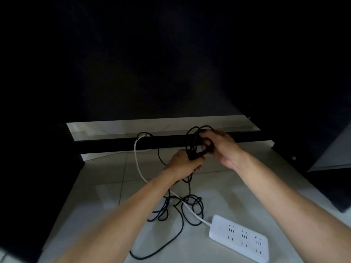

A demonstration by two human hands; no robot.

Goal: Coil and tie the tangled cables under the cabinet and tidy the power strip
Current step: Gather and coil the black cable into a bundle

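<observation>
Two bare hands meet over a pale tiled floor (218, 186) in the head view, both busy with a thin black cable (193, 141). The left hand (183, 164) is curled round a gathered bunch of the cable's strands, gripping them from below. The right hand (218, 145) sits just beside it, slightly higher, its fingers curled through the cable's loops, which arch up above the knuckles.

From the left hand the black cable drops to the floor, where the rest of it lies in a loose tangle (182, 207) between the forearms, with one long strand sweeping toward the near edge of the frame.

A white rectangular power strip (241, 238) with three rows of sockets lies flat on the tiles at the lower right, beneath the right forearm and apart from both hands. Its white cord (140, 171) leaves the strip's left end, crosses the black tangle, passes under the left forearm and rises to the far side, where it bends over a dark horizontal bar (114, 144) at the base of the dark cabinet (152, 63). The cabinet's interior is too dark to make out.
</observation>
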